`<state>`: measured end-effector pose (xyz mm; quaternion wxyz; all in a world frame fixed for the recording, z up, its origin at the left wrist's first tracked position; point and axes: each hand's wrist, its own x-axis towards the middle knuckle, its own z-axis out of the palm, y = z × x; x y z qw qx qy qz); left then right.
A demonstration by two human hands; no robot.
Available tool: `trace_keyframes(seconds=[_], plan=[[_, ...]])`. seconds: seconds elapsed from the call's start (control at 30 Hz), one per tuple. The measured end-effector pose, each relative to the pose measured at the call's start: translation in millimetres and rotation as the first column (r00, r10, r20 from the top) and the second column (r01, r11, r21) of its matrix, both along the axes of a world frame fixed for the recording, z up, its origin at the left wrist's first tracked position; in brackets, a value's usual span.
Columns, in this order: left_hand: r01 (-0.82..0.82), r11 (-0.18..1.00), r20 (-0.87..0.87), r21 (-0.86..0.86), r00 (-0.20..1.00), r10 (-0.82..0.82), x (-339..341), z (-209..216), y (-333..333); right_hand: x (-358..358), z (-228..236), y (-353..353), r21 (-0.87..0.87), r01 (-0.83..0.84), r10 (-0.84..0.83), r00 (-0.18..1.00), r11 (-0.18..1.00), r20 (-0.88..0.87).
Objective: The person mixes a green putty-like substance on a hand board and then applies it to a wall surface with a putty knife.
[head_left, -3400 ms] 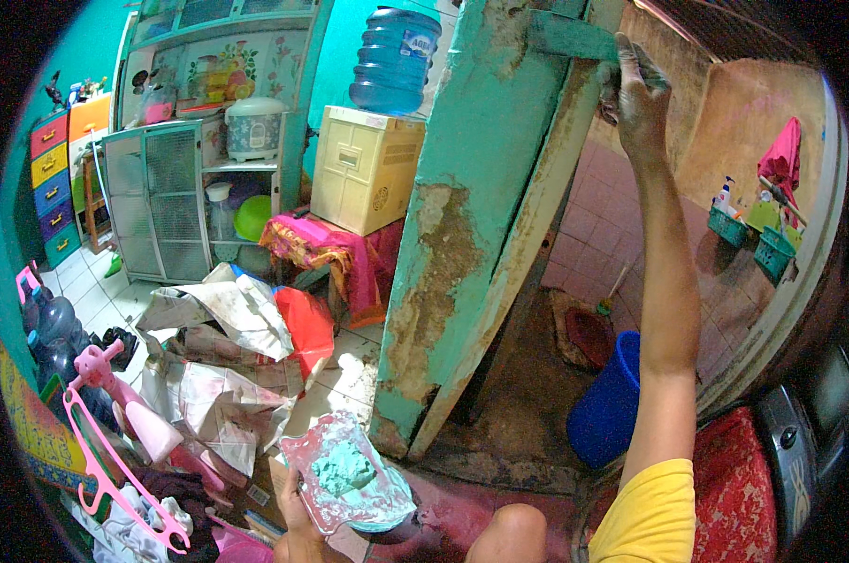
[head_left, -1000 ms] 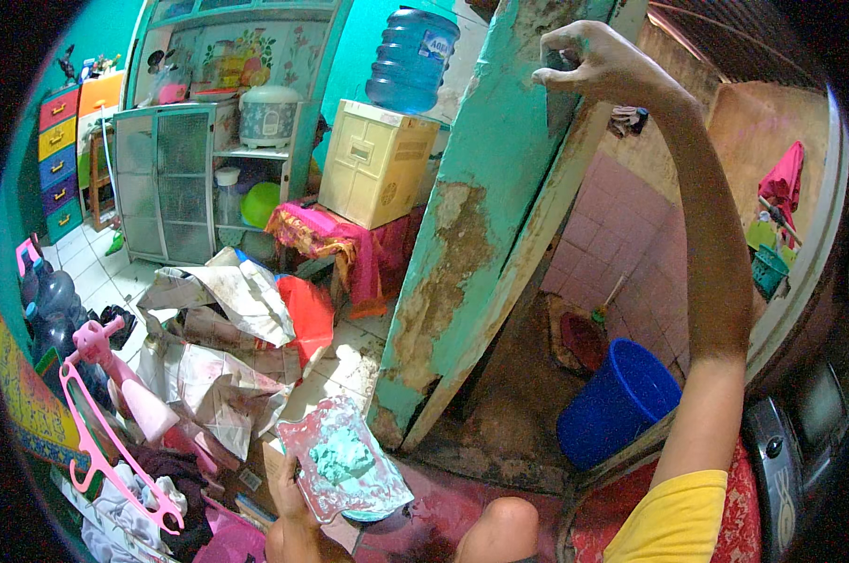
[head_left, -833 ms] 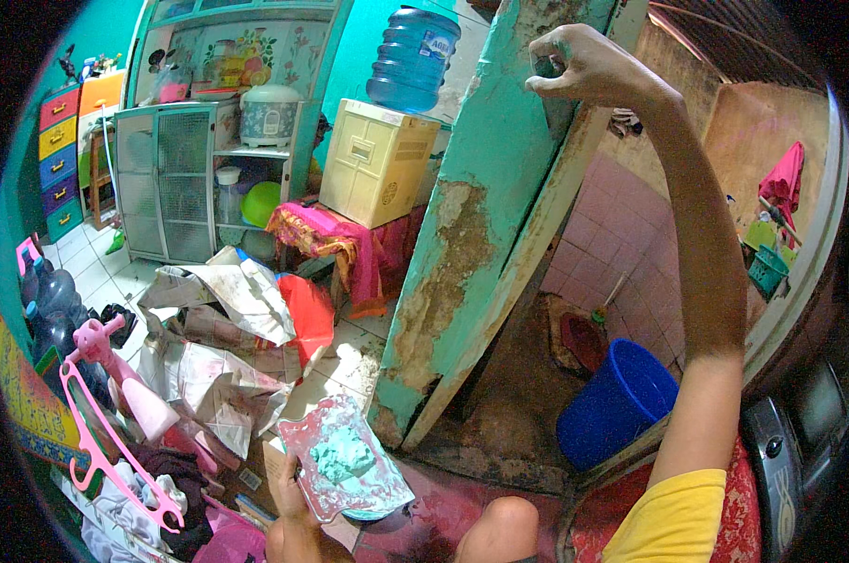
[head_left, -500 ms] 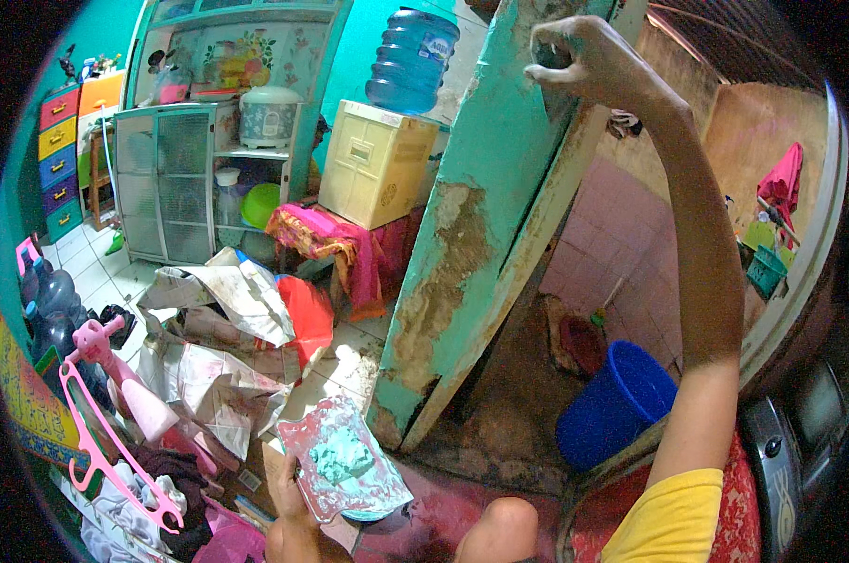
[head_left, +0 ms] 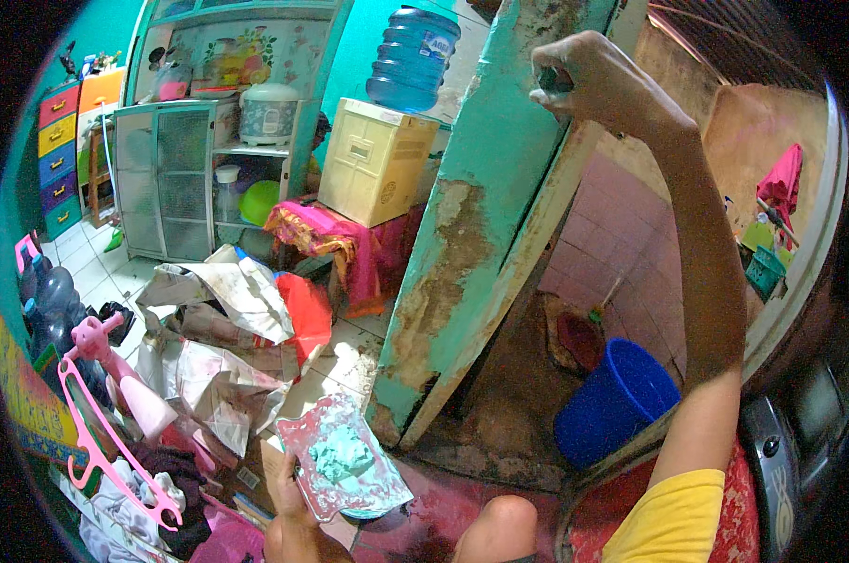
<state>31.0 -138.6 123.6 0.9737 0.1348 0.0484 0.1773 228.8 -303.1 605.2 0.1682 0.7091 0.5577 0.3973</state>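
My left hand [head_left: 295,497] grips the near left edge of a reddish flat board [head_left: 293,433], smeared with pale paste. A heap of turquoise paste [head_left: 342,457] sits in the middle of the board. My right arm reaches far up, and my right hand [head_left: 598,83] is at the upper part of a turquoise wall [head_left: 471,178]. Its fingers are curled into a ring near the wall's edge; what they hold, if anything, is hidden. Whitish smears show on the back of that hand. Large patches of the wall are bare, brown and peeling.
Crumpled paper sheets [head_left: 220,375] cover the floor at left, beside a pink hanger [head_left: 82,422] and clothes. A blue bucket [head_left: 588,418] stands right of the wall. Behind are a cream box [head_left: 373,164] under a water jug [head_left: 412,61], and a glass-doored cabinet [head_left: 182,183].
My right hand has shifted slightly down along the wall, its fingers still curled. The left hand and the board stay nearly in place.
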Motion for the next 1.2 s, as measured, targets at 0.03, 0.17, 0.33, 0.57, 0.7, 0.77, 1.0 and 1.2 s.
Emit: trace_keyframes(seconds=[0.03,0.17,0.33,0.57,0.7,0.77,1.0,1.2], plan=[[-0.009,1.0,-0.005,0.0,1.0,0.009,-1,0,1,3,-3,-1,-0.004,-0.007,0.007,0.999,1.0,0.045],[-0.072,0.99,-0.078,0.123,0.994,0.082,-2,4,1,9,-9,1,0.037,-0.024,0.023,0.999,0.999,0.036],[-0.044,0.994,-0.055,0.102,0.997,0.05,-2,4,1,12,-9,-2,-0.033,0.032,-0.033,0.999,0.999,-0.038],[0.037,0.999,-0.043,0.032,0.998,-0.036,2,-15,5,9,-9,-5,0.056,-0.022,0.025,0.998,0.998,-0.051],[0.025,1.0,-0.051,-0.002,0.998,-0.025,4,-24,11,-2,-9,-9,0.134,-0.075,0.084,0.994,0.988,-0.064],[0.025,1.0,-0.054,0.012,0.998,-0.024,4,-26,11,-17,-6,-11,0.124,-0.055,0.054,0.999,0.991,0.008],[-0.001,1.0,-0.076,-0.012,0.997,0.0,6,-31,9,8,-11,-16,-0.004,-0.041,0.041,0.992,0.999,0.117],[0.025,0.999,-0.062,-0.026,0.998,-0.027,5,-26,7,13,-15,-19,0.1,0.015,-0.016,1.0,0.995,0.016]])
